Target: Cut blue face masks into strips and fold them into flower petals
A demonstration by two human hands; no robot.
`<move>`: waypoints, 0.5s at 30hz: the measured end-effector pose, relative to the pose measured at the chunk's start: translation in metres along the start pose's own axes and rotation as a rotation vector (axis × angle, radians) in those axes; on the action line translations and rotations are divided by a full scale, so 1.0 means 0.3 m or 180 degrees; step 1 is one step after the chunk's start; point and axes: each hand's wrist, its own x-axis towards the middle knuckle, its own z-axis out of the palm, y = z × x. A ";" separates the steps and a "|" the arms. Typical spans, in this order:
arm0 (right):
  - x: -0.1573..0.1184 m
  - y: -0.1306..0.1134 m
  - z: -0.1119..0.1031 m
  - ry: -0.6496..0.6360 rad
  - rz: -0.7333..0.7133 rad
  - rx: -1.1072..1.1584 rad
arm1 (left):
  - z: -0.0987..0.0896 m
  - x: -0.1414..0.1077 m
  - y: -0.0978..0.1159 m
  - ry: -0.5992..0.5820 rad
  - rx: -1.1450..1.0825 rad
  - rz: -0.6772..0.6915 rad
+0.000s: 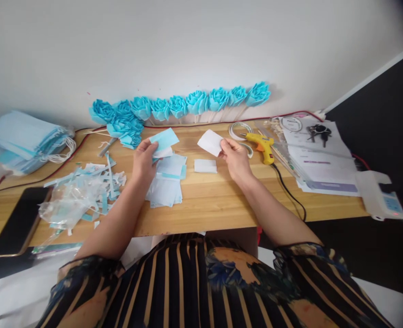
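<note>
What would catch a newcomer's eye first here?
Probably the row of bright blue flowers at the back of the table. Next, near the middle, the left hand holding blue and white pieces and the right hand holding a white piece. A yellow glue gun lies to the right.

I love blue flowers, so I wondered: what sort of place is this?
Probably a craft table by a wall. Blue flowers line the back, a yellow glue gun sits at the right, and cut scraps lie heaped at the left.
</note>
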 end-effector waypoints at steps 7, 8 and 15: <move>-0.010 0.000 0.003 -0.0242 0.0055 -0.0021 | -0.001 0.001 -0.015 -0.0383 0.0247 -0.0181; -0.011 -0.001 0.003 -0.0235 0.0060 -0.0016 | -0.003 0.003 -0.017 -0.0442 0.0409 -0.0174; -0.021 -0.016 0.018 -0.0274 0.0052 0.0008 | 0.005 -0.028 0.010 -0.0308 0.2449 0.2009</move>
